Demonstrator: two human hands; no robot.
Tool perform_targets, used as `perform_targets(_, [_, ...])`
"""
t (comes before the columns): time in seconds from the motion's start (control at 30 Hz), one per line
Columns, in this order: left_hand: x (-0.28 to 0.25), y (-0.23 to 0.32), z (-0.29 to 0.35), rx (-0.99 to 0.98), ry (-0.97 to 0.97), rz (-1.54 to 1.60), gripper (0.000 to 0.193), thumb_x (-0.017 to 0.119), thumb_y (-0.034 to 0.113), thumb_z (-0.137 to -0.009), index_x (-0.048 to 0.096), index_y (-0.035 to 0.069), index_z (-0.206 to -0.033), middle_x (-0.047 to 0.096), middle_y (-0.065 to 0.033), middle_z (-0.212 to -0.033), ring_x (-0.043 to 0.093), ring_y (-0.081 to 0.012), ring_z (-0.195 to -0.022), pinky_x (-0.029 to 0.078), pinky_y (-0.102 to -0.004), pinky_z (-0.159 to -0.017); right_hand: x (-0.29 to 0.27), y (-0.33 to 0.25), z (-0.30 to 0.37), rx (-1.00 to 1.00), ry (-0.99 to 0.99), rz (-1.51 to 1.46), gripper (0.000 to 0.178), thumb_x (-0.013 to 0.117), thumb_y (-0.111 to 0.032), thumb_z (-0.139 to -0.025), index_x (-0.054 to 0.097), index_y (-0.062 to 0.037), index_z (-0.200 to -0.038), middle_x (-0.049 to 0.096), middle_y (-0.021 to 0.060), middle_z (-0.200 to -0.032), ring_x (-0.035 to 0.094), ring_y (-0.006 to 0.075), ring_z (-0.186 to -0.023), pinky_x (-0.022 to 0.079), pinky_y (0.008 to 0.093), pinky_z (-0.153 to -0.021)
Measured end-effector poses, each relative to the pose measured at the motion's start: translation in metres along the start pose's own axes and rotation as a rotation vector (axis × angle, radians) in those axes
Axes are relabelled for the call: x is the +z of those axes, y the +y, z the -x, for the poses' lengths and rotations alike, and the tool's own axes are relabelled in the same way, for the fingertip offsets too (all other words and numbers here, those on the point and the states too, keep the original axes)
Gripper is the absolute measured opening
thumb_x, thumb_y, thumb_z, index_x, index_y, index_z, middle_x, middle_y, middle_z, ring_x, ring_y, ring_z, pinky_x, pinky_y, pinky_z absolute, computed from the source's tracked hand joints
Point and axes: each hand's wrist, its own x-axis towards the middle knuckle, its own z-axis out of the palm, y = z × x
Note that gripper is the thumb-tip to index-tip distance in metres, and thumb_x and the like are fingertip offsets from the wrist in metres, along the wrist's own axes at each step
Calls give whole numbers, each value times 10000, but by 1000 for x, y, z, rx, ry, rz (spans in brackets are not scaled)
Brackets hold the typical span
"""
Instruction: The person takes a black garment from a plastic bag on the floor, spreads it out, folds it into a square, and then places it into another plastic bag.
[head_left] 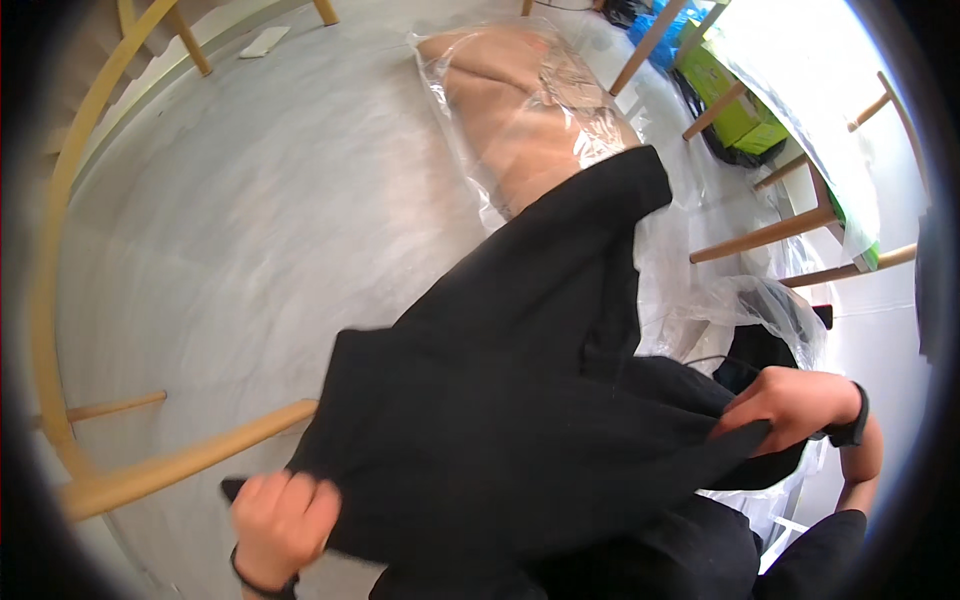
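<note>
1. While the left hand point(288, 525) bunches one corner of a black garment point(470, 430), its fingers point(298, 495) are curled into a fist; a small tip of cloth pokes out beyond the outer side.
2. Right hand point(790, 405): fingers pinching the opposite edge, cloth folding around them, a pointed flap below. Thumb placement partly hidden; cannot tell fully.
3. Garment: between the hands, in front of the body, broad panel fairly flat, creased toward the right grip. One tube-like part reaches away to the upper right. Shirt or trousers? Cannot tell. Lower edge merges with the wearer's black clothing point(690, 545).
4. Step in hand, my judgement: opening the cloth out and controlling its edges. Next move seems to call for both pinches kept firm, even tension across the panel, and the loose far part brought into line.
5. Near the right hand: clear plastic bag point(790, 312), dark contents inside. To the left, pale wooden frame point(200, 462), one rail ending visually at the garment; contact uncertain.
6. Farther out: tan folded article point(490, 80) in clear wrapping on the grey floor point(260, 220), its near end overlapped in view by the garment.
7. Upper right: wooden-legged worktop point(800, 60), green box point(715, 90) beneath, blue bag point(662, 32) beside it.
</note>
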Motion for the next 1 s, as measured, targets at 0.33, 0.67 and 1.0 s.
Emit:
perform_targets(0.33, [-182,22,107,-311,-133,-604,183,647,190,-646,638,65,-779,587,-94,-738,576,-287,-659,436,-381,-604,-86,-74,14,-215,63,310,383,719,-41,-662,686,-61,-1042,693,123,-930,694,234,-788,550,271,-702])
perform_targets(0.67, [-254,-127,-161,-660,591,-676,344,634,99,-729,680,162,-1065,673,-132,-968,631,-338,-924,517,-445,-772,-271,-187,-11,-50,1166,1077,264,674,-119,-727,692,-29,-974,695,145,-802,660,248,-730,532,360,-668])
perform_targets(1.0, [-247,-71,-65,-319,1005,-762,289,648,42,-715,668,66,-1002,667,-128,-915,657,-287,-854,520,-367,-738,-100,-130,94,-269,1239,1372,201,645,-77,-656,663,-60,-856,630,87,-793,632,247,-723,501,342,-609])
